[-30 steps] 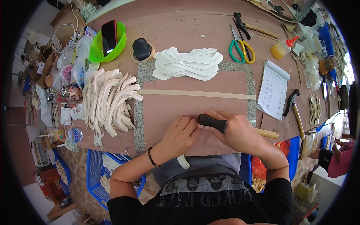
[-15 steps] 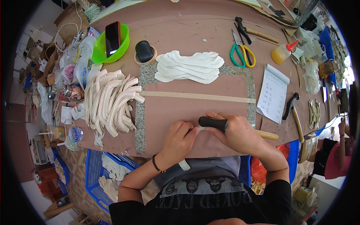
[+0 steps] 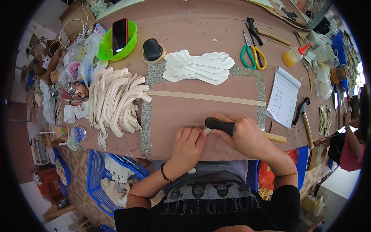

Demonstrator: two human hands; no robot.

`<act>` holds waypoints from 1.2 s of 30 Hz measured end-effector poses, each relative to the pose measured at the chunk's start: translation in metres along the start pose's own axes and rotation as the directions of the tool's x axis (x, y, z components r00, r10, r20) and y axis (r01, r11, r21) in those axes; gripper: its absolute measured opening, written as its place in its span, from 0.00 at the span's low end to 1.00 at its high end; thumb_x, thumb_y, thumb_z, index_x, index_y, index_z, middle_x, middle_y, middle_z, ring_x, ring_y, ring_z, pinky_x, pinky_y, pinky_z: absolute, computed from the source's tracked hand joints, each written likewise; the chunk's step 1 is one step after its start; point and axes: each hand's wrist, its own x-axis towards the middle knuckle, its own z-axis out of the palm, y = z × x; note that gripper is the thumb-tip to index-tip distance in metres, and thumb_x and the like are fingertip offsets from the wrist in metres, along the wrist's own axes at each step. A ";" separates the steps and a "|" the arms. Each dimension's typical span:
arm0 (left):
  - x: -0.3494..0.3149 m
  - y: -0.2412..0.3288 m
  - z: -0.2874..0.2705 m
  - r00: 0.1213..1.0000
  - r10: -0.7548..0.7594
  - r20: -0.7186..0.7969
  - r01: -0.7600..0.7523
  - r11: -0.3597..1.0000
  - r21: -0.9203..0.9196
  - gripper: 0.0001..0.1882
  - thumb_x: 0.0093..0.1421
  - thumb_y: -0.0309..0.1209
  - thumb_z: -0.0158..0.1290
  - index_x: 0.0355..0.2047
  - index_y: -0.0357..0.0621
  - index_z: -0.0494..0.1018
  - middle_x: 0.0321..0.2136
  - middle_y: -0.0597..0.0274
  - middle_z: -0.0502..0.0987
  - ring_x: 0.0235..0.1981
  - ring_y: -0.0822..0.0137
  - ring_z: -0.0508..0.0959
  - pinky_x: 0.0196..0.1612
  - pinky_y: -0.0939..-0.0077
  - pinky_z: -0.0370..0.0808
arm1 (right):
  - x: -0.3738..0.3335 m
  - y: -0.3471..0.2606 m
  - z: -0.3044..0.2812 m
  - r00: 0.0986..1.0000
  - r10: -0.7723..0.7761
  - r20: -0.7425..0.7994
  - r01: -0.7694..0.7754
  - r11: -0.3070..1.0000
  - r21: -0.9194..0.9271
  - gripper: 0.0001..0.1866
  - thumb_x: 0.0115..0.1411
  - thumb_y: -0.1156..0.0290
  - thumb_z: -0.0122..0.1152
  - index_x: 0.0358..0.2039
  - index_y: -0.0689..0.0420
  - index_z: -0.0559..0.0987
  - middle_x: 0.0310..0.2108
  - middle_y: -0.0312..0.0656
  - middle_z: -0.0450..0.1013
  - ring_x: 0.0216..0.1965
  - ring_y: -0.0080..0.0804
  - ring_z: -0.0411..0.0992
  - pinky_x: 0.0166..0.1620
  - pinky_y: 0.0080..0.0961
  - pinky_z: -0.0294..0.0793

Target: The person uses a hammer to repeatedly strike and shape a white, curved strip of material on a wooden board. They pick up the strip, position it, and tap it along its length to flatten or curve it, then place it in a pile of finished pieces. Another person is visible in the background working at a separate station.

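My right hand [image 3: 247, 135] grips a knife by its black handle [image 3: 219, 125], the wooden end [image 3: 276, 138] sticking out to the right. Its blade tip meets a small pale piece under the fingers of my left hand [image 3: 187, 149], which presses down on the brown work mat [image 3: 193, 112] near the table's front edge. A pale strip [image 3: 205, 97] lies across the mat. A stack of white flat insole-shaped pieces [image 3: 199, 67] rests at the mat's far side. A pile of curved cream strips [image 3: 116, 100] lies to the left.
A green bowl [image 3: 106, 46] holding a phone stands far left, a black object on a round base [image 3: 152, 50] beside it. Scissors [image 3: 253, 54], a glue bottle [image 3: 293, 57], a notepad [image 3: 284, 96] and a hammer [image 3: 303, 116] lie right. A blue basket [image 3: 94, 181] of scraps sits below the table.
Both hands stay at the same spot on the mat with the knife. My left hand's fingers have shifted slightly toward the blade.
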 end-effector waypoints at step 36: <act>0.008 -0.020 -0.014 0.921 0.303 0.244 -0.322 0.946 0.040 0.26 0.54 0.27 0.54 0.53 0.27 0.74 0.46 0.52 0.75 0.48 0.55 0.75 0.49 0.63 0.74 | -0.014 0.001 -0.019 0.988 0.155 0.002 -0.154 0.984 0.087 0.23 0.60 0.69 0.71 0.55 0.60 0.79 0.40 0.52 0.80 0.37 0.55 0.80 0.39 0.40 0.79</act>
